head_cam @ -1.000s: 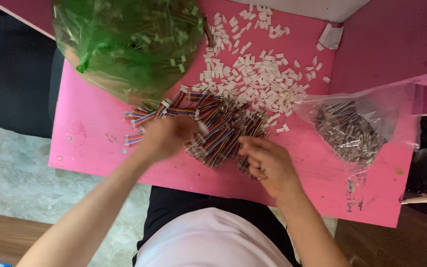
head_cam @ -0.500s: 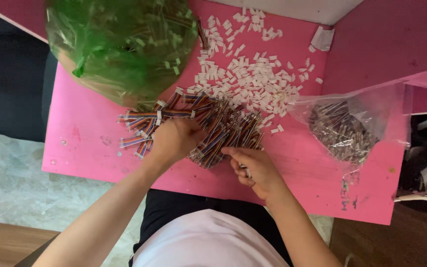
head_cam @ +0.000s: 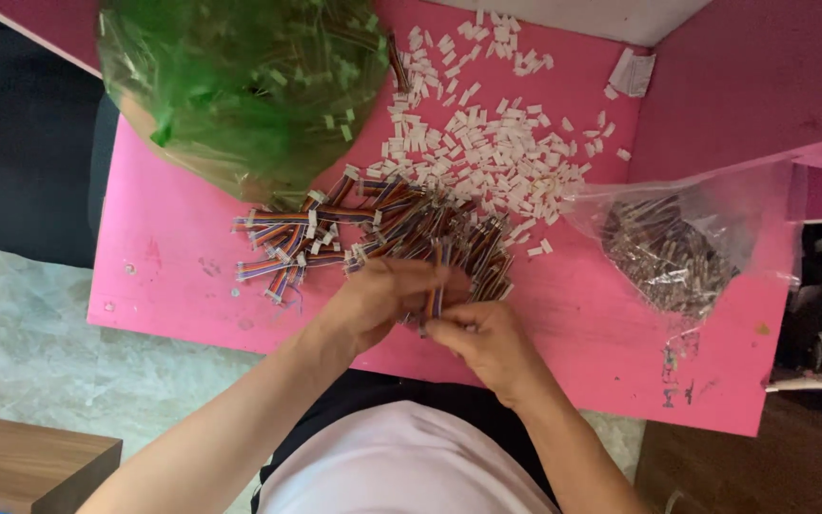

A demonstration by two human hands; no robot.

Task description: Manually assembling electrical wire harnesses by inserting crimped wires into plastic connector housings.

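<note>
Both hands pinch one striped ribbon cable: left hand around it, right hand at its end. Best held low over the cable pile just beyond, fingers close to the tip.

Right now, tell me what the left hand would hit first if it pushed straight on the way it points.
Probably the pile of multicoloured ribbon cable pieces, which the left hand already touches at its near edge; beyond lie the white connector housings.
</note>
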